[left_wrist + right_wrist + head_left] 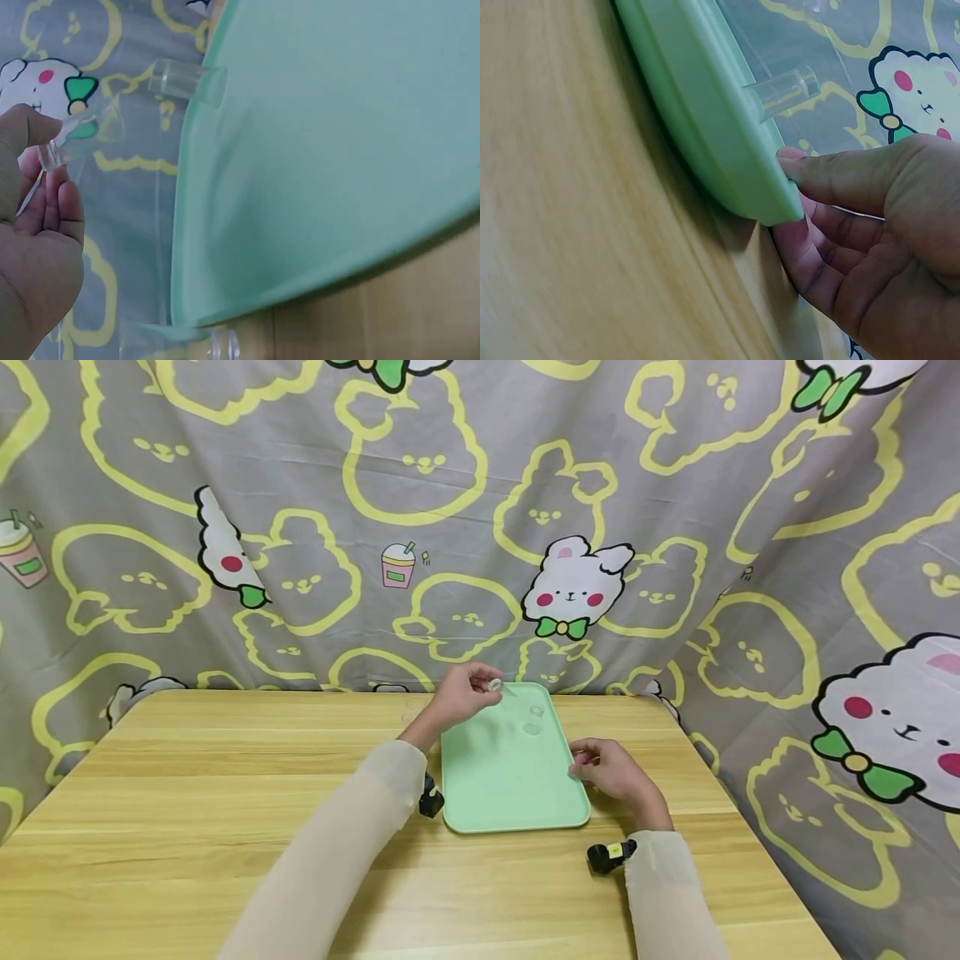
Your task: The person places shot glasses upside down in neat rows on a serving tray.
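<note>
Clerk: Where is the handled item?

Inspector: The clear cup [495,686] is held up at the tray's [510,785] far end, tilted, wide end away from the palm. Whether it is wholly over the tray cannot be told. The left hand [459,699] has thumb and fingertips clamped on its narrow end.

Clerk: And the right hand [611,768]?

Inspector: It pinches the tray's right rim, thumb on the edge, fingers curled at the outer side.

Clerk: Other items?

Inspector: A second cup [534,720] stands on the tray, towards its far right corner. A third clear vessel [413,710] is beyond the tray's left edge, partly hidden. The table [225,827] lies under the tray; a patterned curtain [442,468] hangs behind it.

Clerk: Which step is judged in hand?

Inspector: Apparently, positioning the cup at the tray while the tray is steadied.

Clerk: What does the next move call for?

Inspector: In judgement, levelling the cup, lowering it clear of its neighbour, and keeping the tray firm until the cup's weight is borne.
</note>
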A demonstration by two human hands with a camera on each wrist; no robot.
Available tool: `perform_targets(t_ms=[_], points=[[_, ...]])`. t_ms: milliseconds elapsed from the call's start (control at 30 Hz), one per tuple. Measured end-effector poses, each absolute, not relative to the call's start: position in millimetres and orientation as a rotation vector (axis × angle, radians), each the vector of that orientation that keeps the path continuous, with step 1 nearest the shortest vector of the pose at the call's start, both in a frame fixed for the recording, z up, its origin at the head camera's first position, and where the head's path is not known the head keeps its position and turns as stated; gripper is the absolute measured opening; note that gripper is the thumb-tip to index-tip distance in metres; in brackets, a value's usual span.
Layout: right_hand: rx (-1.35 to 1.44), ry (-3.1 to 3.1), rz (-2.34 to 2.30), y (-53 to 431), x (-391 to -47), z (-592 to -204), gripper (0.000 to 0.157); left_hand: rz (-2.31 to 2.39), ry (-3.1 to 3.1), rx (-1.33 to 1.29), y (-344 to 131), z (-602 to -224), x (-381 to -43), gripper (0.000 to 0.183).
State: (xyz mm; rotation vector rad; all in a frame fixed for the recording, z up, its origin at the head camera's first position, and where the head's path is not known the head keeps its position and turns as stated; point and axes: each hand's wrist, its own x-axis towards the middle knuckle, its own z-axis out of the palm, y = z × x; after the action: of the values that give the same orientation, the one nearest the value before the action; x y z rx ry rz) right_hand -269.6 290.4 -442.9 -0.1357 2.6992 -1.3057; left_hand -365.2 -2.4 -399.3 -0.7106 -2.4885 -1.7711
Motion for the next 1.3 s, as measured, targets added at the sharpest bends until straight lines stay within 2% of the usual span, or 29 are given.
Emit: perform_targets(t_ms=[867, 1300], points=[[-0.176, 2.692, -1.285, 291.7, -270.5, -441.5, 0.039, -1.646, -2.643, -0.694, 31.5, -431.5, -371.3, 0.024], [-0.163, 2.693, -1.294, 291.6, -271.4, -442.5, 0.037, -1.634, -2.682, -0.698, 37.2, -434.9, -371.6, 0.028]])
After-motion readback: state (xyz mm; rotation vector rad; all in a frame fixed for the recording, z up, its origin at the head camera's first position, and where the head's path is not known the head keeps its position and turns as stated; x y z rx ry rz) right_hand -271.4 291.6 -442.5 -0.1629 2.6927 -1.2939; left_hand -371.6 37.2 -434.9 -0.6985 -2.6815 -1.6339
